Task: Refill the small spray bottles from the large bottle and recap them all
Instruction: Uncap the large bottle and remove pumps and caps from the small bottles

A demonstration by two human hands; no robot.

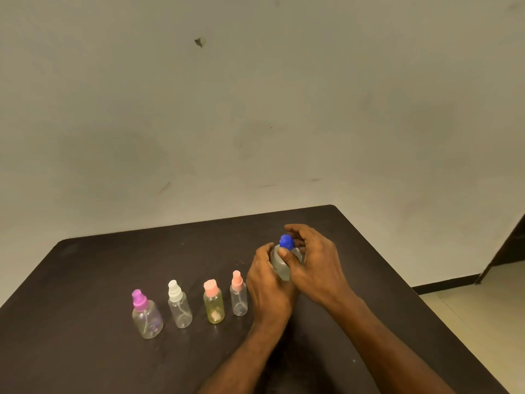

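Head view. I had both hands on the large bottle (281, 263), which stood upright on the dark table (113, 265), toward its far right part. My left hand (268, 280) wrapped the bottle's body from the left, thumb pressed across the front of the clear plastic just under the neck. My right hand (312, 260) curled over from the right, fingers arched behind and around the blue cap (286, 242); whether the fingertips actually pinched the cap I couldn't tell, they were partly hidden behind it. Blue cap sat on the large bottle's neck.

Left of the large bottle, four small spray bottles stood in a row, all upright, all capped, none touching each other. Closest to the large bottle, just beside my left wrist: a tiny clear bottle with a pink spray top (238, 295). Next further left: a yellowish bottle with a flat pink cap (214, 307); something pale showed at its bottom, too blurred to tell. Further left again: a clear bottle with a white spray top (179, 307), dip tube visible inside. Farthest from the large bottle: a rounder clear bottle with a purple spray top (146, 317), nearest me in the row.

Behind the large bottle ran a plain beige wall (255, 109) with a dark mark high up. Right of the table, pale floor (468, 308).
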